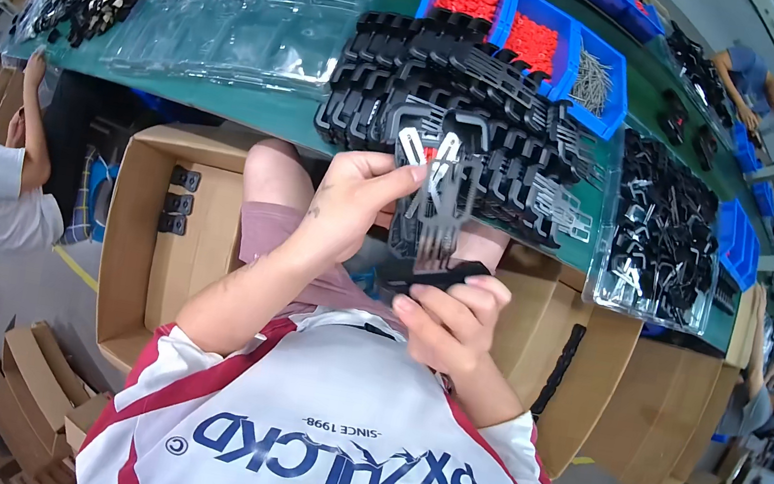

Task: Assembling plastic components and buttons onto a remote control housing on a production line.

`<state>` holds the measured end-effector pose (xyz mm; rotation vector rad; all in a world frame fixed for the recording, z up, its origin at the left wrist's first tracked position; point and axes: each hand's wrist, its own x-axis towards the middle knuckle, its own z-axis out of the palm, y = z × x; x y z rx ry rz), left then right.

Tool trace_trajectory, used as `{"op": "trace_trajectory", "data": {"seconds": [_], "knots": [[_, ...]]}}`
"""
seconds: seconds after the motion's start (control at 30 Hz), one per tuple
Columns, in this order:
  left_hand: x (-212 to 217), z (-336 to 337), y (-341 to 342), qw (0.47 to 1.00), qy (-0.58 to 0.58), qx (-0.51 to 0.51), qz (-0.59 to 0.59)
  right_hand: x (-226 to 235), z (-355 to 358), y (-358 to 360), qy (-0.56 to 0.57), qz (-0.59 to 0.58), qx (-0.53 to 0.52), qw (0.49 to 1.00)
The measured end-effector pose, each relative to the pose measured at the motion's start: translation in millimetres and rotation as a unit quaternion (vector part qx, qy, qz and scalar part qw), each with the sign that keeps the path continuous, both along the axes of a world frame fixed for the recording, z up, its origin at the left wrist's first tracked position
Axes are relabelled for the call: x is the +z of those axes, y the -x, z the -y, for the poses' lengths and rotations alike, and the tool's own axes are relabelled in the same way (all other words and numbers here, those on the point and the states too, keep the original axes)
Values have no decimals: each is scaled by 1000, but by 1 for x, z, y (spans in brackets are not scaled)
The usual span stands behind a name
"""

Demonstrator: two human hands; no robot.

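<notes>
Over my lap, my left hand point(354, 196) pinches the near side of a black plastic assembly point(406, 220) with silver metal arms and a small red piece near its top. Slotted grey parts on the assembly are smeared, so its exact kind is unclear. Below it, my right hand point(456, 319) is closed round a dark elongated part point(437, 278) that looks like a handle; it meets or overlaps the assembly's lower end. Just beyond my hands, stacked rows of similar black bracket-like parts point(374, 68) lie along the bench's near edge.
Blue bins point(615, 101) hold red pieces point(532, 42) and thin metal pins point(591, 82). Clear plastic trays point(229, 24) lie at left; a clear tray at right holds black parts point(663, 225). Cardboard boxes point(132, 242) stand under the green bench point(247, 104). Other people point(0, 191) work nearby.
</notes>
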<state>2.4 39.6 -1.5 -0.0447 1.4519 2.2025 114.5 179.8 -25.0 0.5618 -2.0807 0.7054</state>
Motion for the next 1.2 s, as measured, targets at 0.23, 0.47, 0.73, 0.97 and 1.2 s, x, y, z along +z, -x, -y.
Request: {"op": "trace_trajectory", "data": {"seconds": [0.23, 0.47, 0.73, 0.97, 1.2], "knots": [[-9, 8, 0, 997, -71, -13, 9, -7, 11, 16, -20, -22, 9, 1000], [-10, 14, -4, 987, -150, -50, -11, -5, 11, 17, -23, -20, 9, 999], [-11, 8, -19, 988, -97, -82, -89, -9, 10, 13, -43, -24, 4, 999], [-8, 16, -21, 988, -100, -101, -64, 3, -23, 21, 206, 24, 35, 978], [3, 19, -29, 976, -105, -180, -60, 22, -24, 36, 478, 348, 193, 783]]}}
